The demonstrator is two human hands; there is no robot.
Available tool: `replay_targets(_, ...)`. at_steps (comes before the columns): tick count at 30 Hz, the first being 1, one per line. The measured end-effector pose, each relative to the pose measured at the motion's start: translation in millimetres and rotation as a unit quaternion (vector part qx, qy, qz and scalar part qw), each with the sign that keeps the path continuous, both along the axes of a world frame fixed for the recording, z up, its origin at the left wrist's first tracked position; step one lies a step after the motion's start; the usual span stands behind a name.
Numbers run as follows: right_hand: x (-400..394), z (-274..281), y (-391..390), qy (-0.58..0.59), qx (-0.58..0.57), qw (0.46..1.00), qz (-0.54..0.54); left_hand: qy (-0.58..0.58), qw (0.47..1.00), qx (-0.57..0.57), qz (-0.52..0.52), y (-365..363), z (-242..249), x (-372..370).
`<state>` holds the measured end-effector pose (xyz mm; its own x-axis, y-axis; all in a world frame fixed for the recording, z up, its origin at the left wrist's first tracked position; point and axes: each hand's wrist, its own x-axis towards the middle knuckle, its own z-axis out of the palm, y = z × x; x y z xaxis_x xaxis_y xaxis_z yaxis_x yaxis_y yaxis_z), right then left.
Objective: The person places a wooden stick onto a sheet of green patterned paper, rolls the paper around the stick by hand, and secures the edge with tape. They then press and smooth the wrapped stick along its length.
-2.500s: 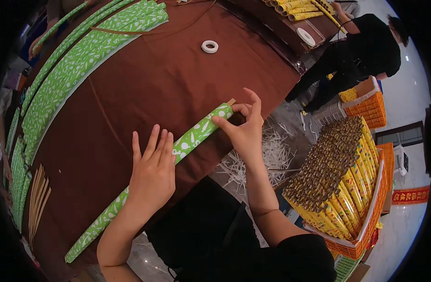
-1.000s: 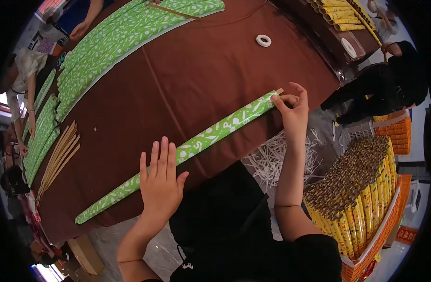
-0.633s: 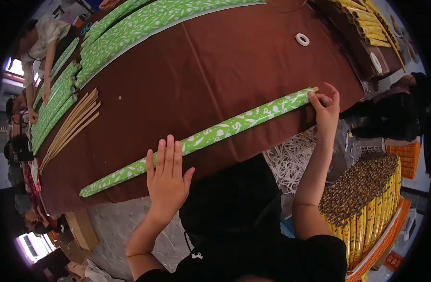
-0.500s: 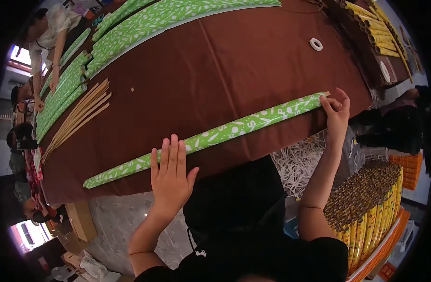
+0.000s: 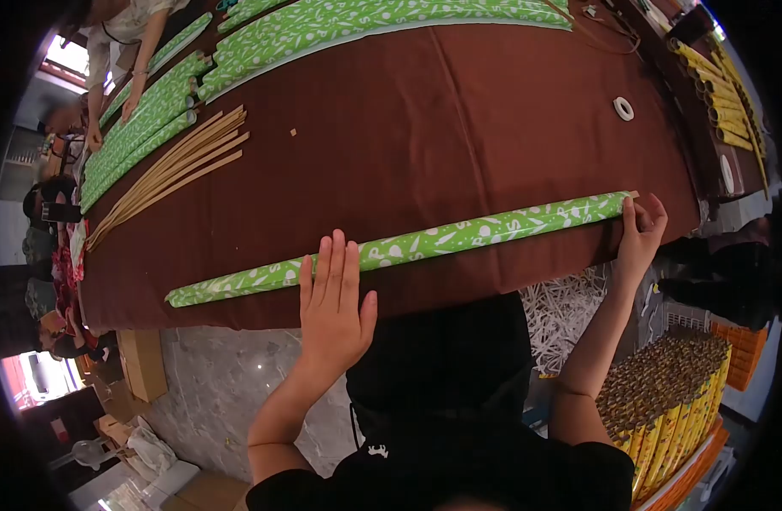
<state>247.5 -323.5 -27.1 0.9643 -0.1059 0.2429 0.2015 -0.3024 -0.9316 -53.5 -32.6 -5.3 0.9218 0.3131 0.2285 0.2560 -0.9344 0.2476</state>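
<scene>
A long, thin roll of green patterned paper (image 5: 459, 234) lies slantwise along the near edge of the brown-covered table. My left hand (image 5: 336, 298) rests flat across it left of its middle, fingers stretched out and together, thumb apart. At the roll's right end, my right hand (image 5: 642, 234) pinches the tip between thumb and finger, its other fingers curled loosely. A short tan end (image 5: 635, 195) sticks out of the roll beside that pinch. What the tan piece is inside the paper stays hidden.
Flat tan strips (image 5: 174, 175) lie fanned at left. Thicker green rolls (image 5: 382, 30) line the far side, where another person's hand (image 5: 131, 100) touches some. A white tape ring (image 5: 623, 108) lies at right. Yellow rolls (image 5: 664, 417) stand upright beside me, near shredded paper (image 5: 566, 315).
My view has turned slightly, so the table and roll appear shifted rightward. Both hands keep their places on the roll, the left flat and the right pinching its end.
</scene>
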Motion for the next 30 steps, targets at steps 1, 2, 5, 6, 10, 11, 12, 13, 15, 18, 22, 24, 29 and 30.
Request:
replay_targets(1, 0, 0, 2, -0.005, 0.009, 1.0, -0.004, -0.011, 1.0, -0.016, -0.003, 0, 0, 0)
replay_targets(2, -1, -1, 3, -0.005, 0.01, 1.0, 0.0, -0.011, 1.0, -0.015, 0.001, -1, 1, 1)
replay_targets(5, 0, -2, 2, -0.011, 0.019, 1.0, 0.0, -0.02, 1.0, -0.004, 0.006, -8, 3, 8)
replay_targets(6, 1, -4, 1, -0.015, 0.021, 1.0, 0.002, -0.026, 0.999, 0.015, 0.017, -12, 4, 11)
replay_targets(10, 0, -1, 2, -0.013, 0.006, 1.0, -0.003, -0.064, 0.997, 0.038, 0.029, -31, -3, 23)
replay_targets(11, 0, -1, 2, -0.013, 0.005, 1.0, -0.004, -0.079, 0.996, 0.03, 0.033, -34, -6, 25)
replay_targets(12, 1, -1, 1, -0.013, 0.008, 1.0, 0.002, -0.079, 0.996, 0.029, 0.032, -35, -8, 25)
replay_targets(13, 1, -1, 1, -0.012, 0.012, 1.0, 0.007, -0.084, 0.996, 0.019, 0.031, -36, -9, 26)
replay_targets(15, 1, -1, 0, -0.013, 0.004, 1.0, 0.008, -0.089, 0.996, 0.009, 0.03, -37, -10, 27)
replay_targets(18, 3, -3, -2, -0.012, 0.0, 1.0, 0.01, -0.082, 0.996, 0.03, 0.033, -37, -12, 27)
replay_targets(22, 2, 0, -1, 0.003, 0.011, 1.0, 0.01, -0.09, 0.995, 0.028, 0.026, -37, -15, 26)
replay_targets(24, 4, -3, -3, 0.001, 0.016, 1.0, 0.014, -0.092, 0.995, 0.032, 0.023, -37, -16, 26)
replay_targets(29, 4, 0, -3, 0.003, 0.015, 1.0, 0.016, -0.096, 0.995, 0.02, 0.015, -35, -18, 26)
replay_targets(30, 5, -1, -3, 0.001, 0.016, 1.0, 0.017, -0.095, 0.995, 0.02, 0.014, -35, -18, 26)
